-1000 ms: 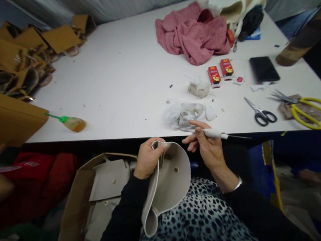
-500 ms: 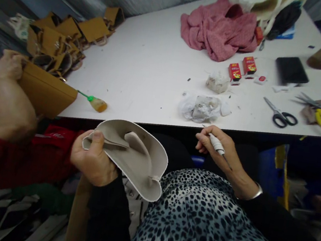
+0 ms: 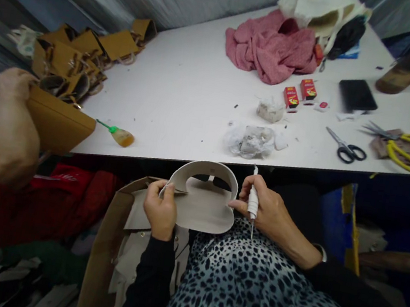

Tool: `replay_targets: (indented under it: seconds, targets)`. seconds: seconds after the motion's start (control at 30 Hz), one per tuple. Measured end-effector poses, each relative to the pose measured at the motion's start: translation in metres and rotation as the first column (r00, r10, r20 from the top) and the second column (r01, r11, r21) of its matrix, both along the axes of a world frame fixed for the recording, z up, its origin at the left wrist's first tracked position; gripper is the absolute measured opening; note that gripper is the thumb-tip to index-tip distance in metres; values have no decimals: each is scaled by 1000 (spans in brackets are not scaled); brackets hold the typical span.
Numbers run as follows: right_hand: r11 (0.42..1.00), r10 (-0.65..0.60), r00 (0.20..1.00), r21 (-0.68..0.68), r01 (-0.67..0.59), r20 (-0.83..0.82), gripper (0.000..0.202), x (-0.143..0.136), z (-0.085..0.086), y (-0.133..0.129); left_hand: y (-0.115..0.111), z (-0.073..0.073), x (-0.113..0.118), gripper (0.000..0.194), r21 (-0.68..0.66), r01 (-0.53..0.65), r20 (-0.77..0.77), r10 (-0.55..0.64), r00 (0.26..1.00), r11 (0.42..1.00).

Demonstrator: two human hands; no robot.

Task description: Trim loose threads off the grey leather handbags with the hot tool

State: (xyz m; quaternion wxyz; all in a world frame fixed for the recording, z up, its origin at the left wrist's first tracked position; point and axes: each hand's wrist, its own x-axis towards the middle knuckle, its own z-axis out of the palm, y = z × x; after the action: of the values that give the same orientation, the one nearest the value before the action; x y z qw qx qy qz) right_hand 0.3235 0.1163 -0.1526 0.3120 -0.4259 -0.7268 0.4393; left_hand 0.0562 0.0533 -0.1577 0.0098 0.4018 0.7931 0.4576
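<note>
My left hand [image 3: 161, 211] pinches the left edge of a light grey bag body [image 3: 204, 212], whose open mouth faces me above my lap. A thin metal tool with a white-wrapped handle [image 3: 253, 203] is held in my right hand [image 3: 271, 212]. One metal end of it points up toward the table edge and the other points down. My right thumb touches the right rim of the bag body. Below my left arm, a cardboard box [image 3: 103, 256] holds several flat light grey pieces [image 3: 134, 253].
A co-worker's hand [image 3: 13, 84] holds a tan bag [image 3: 57, 121] at left. On the white table [image 3: 166, 101] lie a glue bottle [image 3: 121, 136], tan bags [image 3: 76, 57], black-handled scissors [image 3: 346, 148], yellow-handled scissors [image 3: 408, 150], red boxes [image 3: 291, 98] and a pink cloth [image 3: 270, 48].
My left hand has brought the bag body right and turned its mouth more toward me. My right hand has moved slightly left and down, its thumb now at the rim; the tool stands more upright.
</note>
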Motion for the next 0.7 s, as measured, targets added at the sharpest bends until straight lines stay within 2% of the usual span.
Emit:
replay_targets:
  seconds: [0.17,0.27,0.4,0.53,0.7]
  targets:
    - [999,-30,996,22,29,90,36,5,-8,-1,-8,-2,-7,20,-239,137,-64,-156,986,961]
    - [999,-32,993,40,28,111,33,5,-9,-1,-12,3,-14,21,-295,157,-35,-174,984,943]
    - [998,1,993,56,-8,120,38,-3,-4,1,-17,14,-11,26,-146,92,108,-77,991,985]
    - [991,26,958,116,-62,286,52,-11,-1,2,-25,22,9,26,27,47,280,-52,958,999]
    - [989,-28,923,143,-29,383,53,-6,-15,0,-39,23,33,27,18,-29,297,22,955,999]
